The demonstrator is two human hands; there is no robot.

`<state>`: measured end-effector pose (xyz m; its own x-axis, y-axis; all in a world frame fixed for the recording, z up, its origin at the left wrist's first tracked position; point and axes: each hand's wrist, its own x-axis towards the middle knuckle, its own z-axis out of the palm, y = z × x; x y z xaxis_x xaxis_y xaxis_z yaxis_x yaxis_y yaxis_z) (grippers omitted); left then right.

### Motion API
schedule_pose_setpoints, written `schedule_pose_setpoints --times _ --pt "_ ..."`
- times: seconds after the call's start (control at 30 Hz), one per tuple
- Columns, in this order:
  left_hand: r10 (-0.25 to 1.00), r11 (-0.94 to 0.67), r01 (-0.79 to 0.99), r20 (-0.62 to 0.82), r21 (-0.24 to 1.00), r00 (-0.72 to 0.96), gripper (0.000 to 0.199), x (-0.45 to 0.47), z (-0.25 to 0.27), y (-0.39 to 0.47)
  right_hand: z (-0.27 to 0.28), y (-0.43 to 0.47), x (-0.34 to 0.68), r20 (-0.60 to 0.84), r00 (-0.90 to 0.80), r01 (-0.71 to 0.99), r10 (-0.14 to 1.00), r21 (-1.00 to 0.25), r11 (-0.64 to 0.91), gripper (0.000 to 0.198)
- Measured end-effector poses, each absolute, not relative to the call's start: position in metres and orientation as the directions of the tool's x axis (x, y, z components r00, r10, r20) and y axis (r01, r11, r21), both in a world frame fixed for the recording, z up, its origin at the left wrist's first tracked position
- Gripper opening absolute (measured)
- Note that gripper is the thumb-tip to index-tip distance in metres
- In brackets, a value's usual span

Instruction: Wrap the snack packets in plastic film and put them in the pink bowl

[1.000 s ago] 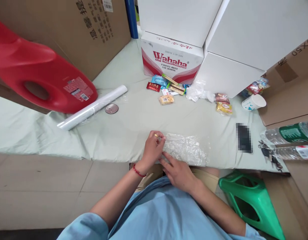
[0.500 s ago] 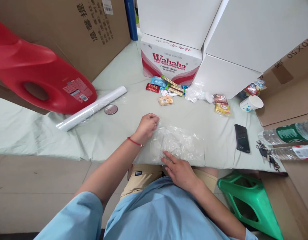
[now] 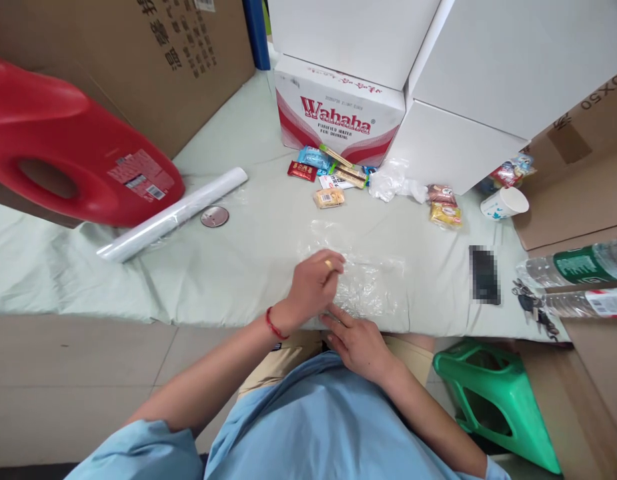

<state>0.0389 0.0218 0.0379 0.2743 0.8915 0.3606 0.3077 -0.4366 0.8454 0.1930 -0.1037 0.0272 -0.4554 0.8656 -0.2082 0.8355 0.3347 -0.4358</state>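
Observation:
A crinkled clear plastic bag (image 3: pixel 371 287) lies flat near the table's front edge. My left hand (image 3: pixel 315 283), a ring on one finger, is above the bag's left part with its fingers curled together. Whatever those fingers hold, if anything, is hidden. Resting at the near edge of the bag, my right hand (image 3: pixel 358 343) has its fingers stretched out, their tips close under my left hand. Part of the film shows beyond my left hand, toward the packaged snack (image 3: pixel 329 198).
To the left are a white roll (image 3: pixel 173 215), a round metal disc (image 3: pixel 215 216) and a red jug (image 3: pixel 83 147). Wrapped snacks (image 3: pixel 313 159) sit before the Wahaha box (image 3: pixel 338 110). Rightward are a paper cup (image 3: pixel 504 203), a phone (image 3: pixel 484 275), keys (image 3: pixel 535 308) and water bottles (image 3: pixel 578 267).
My left hand has moved right and nearer to me, from the bag's far left corner to just above my right fingers. My right hand has stayed in place.

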Motion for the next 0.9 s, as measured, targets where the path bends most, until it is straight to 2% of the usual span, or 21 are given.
schedule_pose_setpoints --times 0.07,0.17,0.23,0.3,0.37,0.43,0.5,0.57,0.67,0.77,0.9 --pt "0.851 -0.477 0.449 0.269 0.756 0.45 0.021 0.044 0.026 0.023 0.028 -0.105 0.192 -0.222 -0.456 0.834 0.862 -0.443 0.328 0.051" --pt "0.891 -0.423 0.643 0.165 0.638 0.423 0.041 0.046 0.008 0.04 0.032 -0.112 0.191 -0.244 -0.481 0.819 0.842 -0.468 0.332 0.051" --pt "0.898 -0.413 0.681 0.148 0.604 0.414 0.048 0.046 0.0 0.048 0.039 -0.117 0.191 -0.229 -0.522 0.77 0.822 -0.541 0.338 0.047" --pt "0.884 -0.441 0.666 0.161 0.601 0.44 0.05 0.045 -0.002 0.05 0.05 -0.117 0.194 -0.135 -0.548 0.674 0.825 -0.655 0.34 0.04" --pt "0.864 -0.476 0.633 0.192 0.61 0.465 0.049 0.045 0.001 0.048 0.06 -0.106 0.201 0.013 -0.488 0.599 0.873 -0.722 0.345 0.037" --pt "0.845 -0.515 0.61 0.238 0.602 0.478 0.048 0.043 0.006 0.046 0.062 -0.087 0.212 0.136 -0.365 0.628 0.921 -0.694 0.352 0.038" --pt "0.837 -0.54 0.623 0.279 0.566 0.472 0.048 0.038 0.009 0.046 0.055 -0.065 0.228 0.199 -0.266 0.727 0.943 -0.601 0.332 0.041" --pt "0.849 -0.526 0.678 0.276 0.513 0.451 0.051 0.03 0.007 0.049 0.041 -0.048 0.248 0.192 -0.205 0.819 0.96 -0.503 0.276 0.045" --pt "0.883 -0.468 0.788 0.179 0.399 0.433 0.058 0.017 0.001 0.053 0.021 -0.039 0.279 0.108 -0.16 0.888 0.981 -0.418 0.19 0.052" --pt "0.891 -0.452 0.846 0.095 0.282 0.445 0.063 0.011 -0.002 0.054 0.022 -0.034 0.303 0.056 -0.174 0.886 0.983 -0.428 0.181 0.047" --pt "0.89 -0.454 0.858 0.069 0.239 0.452 0.064 0.011 0.001 0.054 0.048 0.014 0.303 0.1 -0.133 0.868 0.986 -0.468 0.165 0.038"
